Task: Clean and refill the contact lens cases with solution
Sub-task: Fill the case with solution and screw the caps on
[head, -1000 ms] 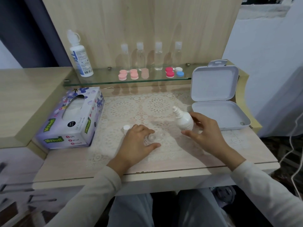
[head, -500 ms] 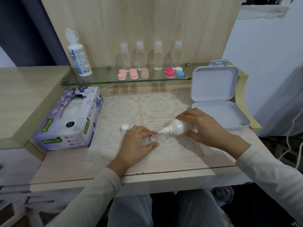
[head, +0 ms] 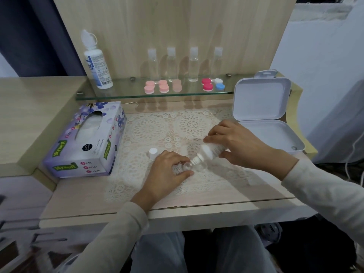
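— While I'm watching the head view, the right hand is gripping the tilted solution bottle, nozzle over the clear lens case on the mat.
— And the left hand?
— Its fingers are pinching the case, hiding most of it.

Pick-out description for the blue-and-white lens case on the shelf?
Find the glass shelf along the wooden back panel. Follow its row of small round-capped lens cases to the right end, nearest the open white plastic box. The blue-and-white lens case sits there, beside a red-capped case; it alone has one white and one blue cap.
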### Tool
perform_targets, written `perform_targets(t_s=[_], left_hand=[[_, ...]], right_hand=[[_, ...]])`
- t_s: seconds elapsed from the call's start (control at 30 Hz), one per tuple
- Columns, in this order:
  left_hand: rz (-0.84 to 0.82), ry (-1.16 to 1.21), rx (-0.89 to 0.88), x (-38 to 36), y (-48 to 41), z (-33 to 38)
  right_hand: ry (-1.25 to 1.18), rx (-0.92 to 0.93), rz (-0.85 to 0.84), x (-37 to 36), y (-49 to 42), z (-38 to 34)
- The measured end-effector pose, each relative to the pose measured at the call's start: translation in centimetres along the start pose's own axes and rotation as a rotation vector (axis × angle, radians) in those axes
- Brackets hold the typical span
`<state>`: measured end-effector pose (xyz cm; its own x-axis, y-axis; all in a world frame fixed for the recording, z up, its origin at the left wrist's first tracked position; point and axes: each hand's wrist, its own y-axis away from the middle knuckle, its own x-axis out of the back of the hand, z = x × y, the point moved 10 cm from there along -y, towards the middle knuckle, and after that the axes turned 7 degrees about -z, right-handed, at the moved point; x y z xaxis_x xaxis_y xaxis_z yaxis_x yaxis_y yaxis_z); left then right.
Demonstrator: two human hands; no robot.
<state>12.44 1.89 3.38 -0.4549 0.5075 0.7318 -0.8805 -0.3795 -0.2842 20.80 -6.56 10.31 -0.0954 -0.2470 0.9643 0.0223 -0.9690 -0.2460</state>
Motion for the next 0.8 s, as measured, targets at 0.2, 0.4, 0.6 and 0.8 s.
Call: perform_targets(t_s=[0.2,0.4,0.6,0.8], left_hand=[[0.009,0.009,0.004,-0.01,0.03,-0.09],[0.013,-0.002,-0.002,-0.05,-0.07,-0.05],[0.010,0.015,-0.003,-0.08,-0.04,-0.09],[0.005,0.014,-0.004,-0.08,-0.02,-0.03]], right_hand=[[0.042,0.049,0.035,0.42,-0.42,-0.63],[0.054,0.062,0.049,0.41,-0.70,-0.72],[0.048,0.063,0.046,0.35,-1.05,-0.70],[0.015,0.058,0.033,0.33,-0.82,-0.49]])
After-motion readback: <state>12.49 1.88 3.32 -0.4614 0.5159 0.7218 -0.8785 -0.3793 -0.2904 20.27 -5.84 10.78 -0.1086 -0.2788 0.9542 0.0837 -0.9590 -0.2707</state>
